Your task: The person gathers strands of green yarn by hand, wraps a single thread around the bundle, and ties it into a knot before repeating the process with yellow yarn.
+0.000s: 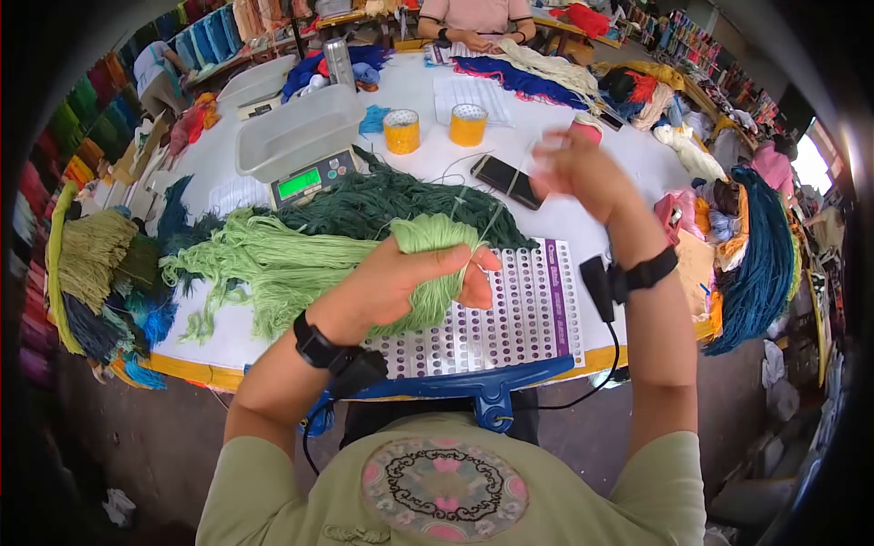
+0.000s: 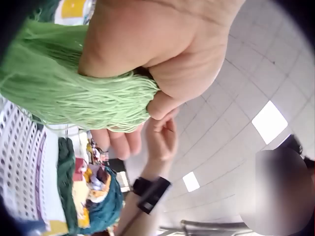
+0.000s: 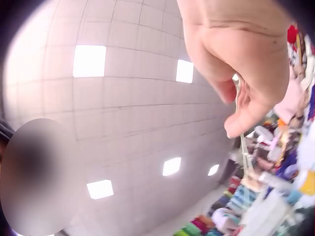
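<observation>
My left hand grips a bundle of light green yarn near its end, thumb across the strands. The yarn's loose tail spreads left over the table, and the left wrist view shows its looped end by the fingers. Up and to the right, my right hand is blurred in the head view. Its fingers pinch a thin pale strand in the right wrist view, which hangs down from them. Under the bundle lies a white perforated board with a purple strip. Dark green yarn lies just behind.
A digital scale with a lit green display stands beside a clear plastic tub. Two yellow tape rolls and a phone lie farther back. More yarn hangs at the right edge. Another person sits across the table.
</observation>
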`<state>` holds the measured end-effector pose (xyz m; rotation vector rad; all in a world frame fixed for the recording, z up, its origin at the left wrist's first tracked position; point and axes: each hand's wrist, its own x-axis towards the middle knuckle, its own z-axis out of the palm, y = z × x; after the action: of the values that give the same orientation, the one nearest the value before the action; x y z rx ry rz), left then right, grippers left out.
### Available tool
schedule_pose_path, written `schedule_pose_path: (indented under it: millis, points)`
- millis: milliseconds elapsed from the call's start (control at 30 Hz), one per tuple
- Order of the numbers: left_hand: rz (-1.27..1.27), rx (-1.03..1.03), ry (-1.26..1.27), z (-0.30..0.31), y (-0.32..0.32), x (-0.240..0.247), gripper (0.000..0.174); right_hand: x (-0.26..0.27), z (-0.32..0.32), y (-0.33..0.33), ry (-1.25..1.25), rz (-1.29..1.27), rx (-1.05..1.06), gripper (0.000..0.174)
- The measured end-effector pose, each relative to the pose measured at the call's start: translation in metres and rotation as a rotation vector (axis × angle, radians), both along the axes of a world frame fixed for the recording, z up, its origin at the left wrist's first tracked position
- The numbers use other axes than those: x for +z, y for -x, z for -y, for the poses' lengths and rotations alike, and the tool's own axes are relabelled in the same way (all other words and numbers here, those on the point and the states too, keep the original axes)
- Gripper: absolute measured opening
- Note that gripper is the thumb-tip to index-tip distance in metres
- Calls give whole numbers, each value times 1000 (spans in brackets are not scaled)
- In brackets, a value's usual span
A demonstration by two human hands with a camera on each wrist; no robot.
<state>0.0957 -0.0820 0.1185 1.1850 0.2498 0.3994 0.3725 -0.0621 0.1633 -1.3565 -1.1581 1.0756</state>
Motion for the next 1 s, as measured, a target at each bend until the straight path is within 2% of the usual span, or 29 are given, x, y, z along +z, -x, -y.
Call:
schedule_pose_path:
  millis: [33,100,167,233,300,333,400,433,467,500,800,867,1000]
  points:
    - [51,80,48,8,2,3,45,-20,6,2,120,418,-124,24]
    - [111,185,79,14,3,5,51,-86,1,-16,-575,1089,-262,27]
    - [276,322,183,13,2,-1,57,-54,36,30,-92,175,-153,19]
    - [251,325,149,11,0,-4,61,-48,57,56,26,-323,117,14]
    - [242,369,87,10,-6,-9,57,-36,73,88,39,-273,228,10]
    - [232,384,65,13,-8,-9,49,-45,73,96,33,-281,215,10]
    - [184,424,-21,16,-12,-8,42,-62,69,105,-299,-91,198,9]
    - [146,481,-104,17,-13,-8,37,-63,71,102,-304,-89,194,9]
    - [198,513,11,17,-15,-12,33,-58,74,102,-228,-203,179,9]
    - [200,517,11,16,-16,-15,33,-55,76,102,-145,-321,162,8]
    - [236,582,63,16,-25,-22,29,-61,79,98,-60,-477,118,7]
    - [227,622,-2,16,-27,-23,25,-61,79,99,-60,-484,122,8]
    - [189,649,17,14,-27,-22,29,-65,77,100,-67,-570,137,8]
